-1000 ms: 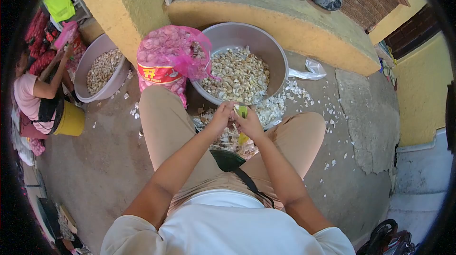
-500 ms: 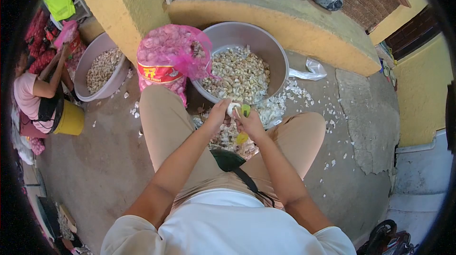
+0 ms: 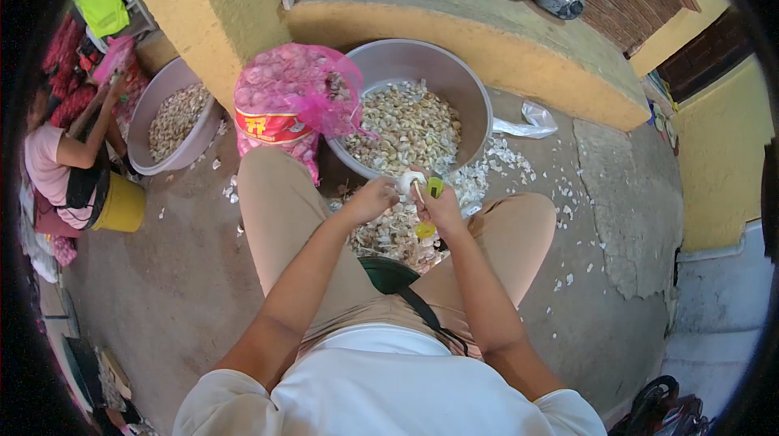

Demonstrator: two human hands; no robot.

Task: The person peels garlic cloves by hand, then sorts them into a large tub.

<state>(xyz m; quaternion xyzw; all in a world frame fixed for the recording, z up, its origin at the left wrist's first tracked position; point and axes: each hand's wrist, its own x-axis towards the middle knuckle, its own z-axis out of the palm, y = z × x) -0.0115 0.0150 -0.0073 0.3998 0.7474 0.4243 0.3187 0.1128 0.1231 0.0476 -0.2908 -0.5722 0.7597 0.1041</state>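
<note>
My right hand (image 3: 441, 209) is closed round a white garlic bulb (image 3: 411, 181), its stalk pointing down toward me. The same hand grips a yellow-green tool (image 3: 436, 187), whose lower end shows beneath the fingers; its working end is hidden. Just left of the bulb is my left hand (image 3: 372, 200), fingers curled together and their tips right at its side; I cannot tell what they pinch. Beyond both hands stands a grey tub (image 3: 483, 111) holding many garlic cloves (image 3: 410, 123). Papery skins (image 3: 389, 233) are heaped between my knees.
A pink mesh sack (image 3: 280, 83) of garlic leans against the tub's left side. At far left a seated person (image 3: 61, 148) works beside another tub (image 3: 207, 131) of cloves. Loose skins dot the concrete floor (image 3: 187, 274). Behind the tub runs a low ledge (image 3: 487, 42).
My right hand and the bulb have shifted slightly right, and the tool has moved with them. My left hand has drawn back a little to the left, showing more of the bulb.
</note>
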